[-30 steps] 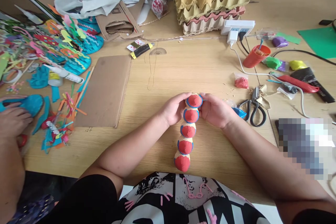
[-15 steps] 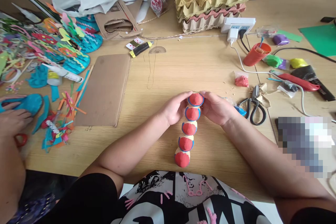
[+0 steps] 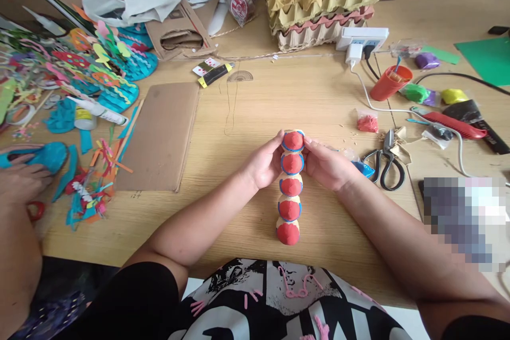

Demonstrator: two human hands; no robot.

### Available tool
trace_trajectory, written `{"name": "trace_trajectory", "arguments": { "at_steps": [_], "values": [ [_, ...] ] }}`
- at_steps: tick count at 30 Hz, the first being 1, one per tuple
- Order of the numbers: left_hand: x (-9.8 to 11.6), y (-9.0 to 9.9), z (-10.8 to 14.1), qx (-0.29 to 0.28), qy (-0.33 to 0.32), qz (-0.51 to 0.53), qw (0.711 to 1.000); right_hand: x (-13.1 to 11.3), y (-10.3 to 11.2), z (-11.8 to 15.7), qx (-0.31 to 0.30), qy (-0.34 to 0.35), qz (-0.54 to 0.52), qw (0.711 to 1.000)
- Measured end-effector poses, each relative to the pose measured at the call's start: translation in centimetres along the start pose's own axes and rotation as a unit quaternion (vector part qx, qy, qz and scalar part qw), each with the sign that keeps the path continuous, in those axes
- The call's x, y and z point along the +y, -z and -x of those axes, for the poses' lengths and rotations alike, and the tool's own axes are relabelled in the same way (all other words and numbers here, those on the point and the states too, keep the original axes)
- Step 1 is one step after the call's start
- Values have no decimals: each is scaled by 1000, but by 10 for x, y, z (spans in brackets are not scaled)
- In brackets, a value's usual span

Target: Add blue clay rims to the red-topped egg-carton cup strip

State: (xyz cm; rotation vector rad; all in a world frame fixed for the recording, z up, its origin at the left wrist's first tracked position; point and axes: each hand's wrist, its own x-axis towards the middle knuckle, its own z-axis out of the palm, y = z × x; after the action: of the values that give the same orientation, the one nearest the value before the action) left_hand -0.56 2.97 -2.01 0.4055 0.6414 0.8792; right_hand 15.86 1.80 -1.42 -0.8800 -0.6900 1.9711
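Observation:
A strip of egg-carton bumps (image 3: 290, 187) runs lengthwise from between my hands toward my body. Its rounded tops are red, most with blue borders, over a cream base. My left hand (image 3: 268, 163) pinches the far end from the left, thumb at the top bump. From the other side my right hand (image 3: 325, 163) grips the same end, its thumb near that bump's right edge. The fingers beneath the strip are partly hidden. A small blue packet (image 3: 363, 169) lies just right of my right wrist.
Black-handled pliers (image 3: 385, 162), a red cup (image 3: 390, 83) and a power strip (image 3: 363, 38) with cables are on the right. Egg trays (image 3: 319, 5) are stacked at the back. Cardboard (image 3: 159, 138) lies left, beside paper scraps and another person's hand (image 3: 24, 180) on a blue piece.
The strip's near end has swung to the right, so it lies straighter. Its far end has shifted slightly away from me. Both hands keep their hold.

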Motion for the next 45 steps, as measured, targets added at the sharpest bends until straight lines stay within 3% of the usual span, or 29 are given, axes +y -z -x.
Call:
{"name": "trace_trajectory", "arguments": {
  "at_steps": [5,12,17,24,27,34,39,45],
  "values": [
    [2,3,-1,-12,-38,-52,998,-2,2,-2,-7,38,-27,999],
    [1,10,-2,-59,-79,-98,990,-6,1,0,9,36,-49,998],
    [-3,6,-1,-29,-91,-83,992,-6,-1,1,-9,26,-43,999],
    [-6,-1,1,-3,-119,-82,990,-4,-3,1,20,37,-13,999],
    [-5,-1,1,-11,-122,-108,987,-5,-3,1,22,35,-7,999],
    [-4,8,-3,31,-186,-213,959,-4,-2,1,13,54,-27,998],
    [-3,8,-4,50,-171,-149,973,-6,2,2,-14,58,-15,998],
    [-1,6,-1,4,-119,-105,987,-8,3,3,5,70,-7,997]
  ]
}}
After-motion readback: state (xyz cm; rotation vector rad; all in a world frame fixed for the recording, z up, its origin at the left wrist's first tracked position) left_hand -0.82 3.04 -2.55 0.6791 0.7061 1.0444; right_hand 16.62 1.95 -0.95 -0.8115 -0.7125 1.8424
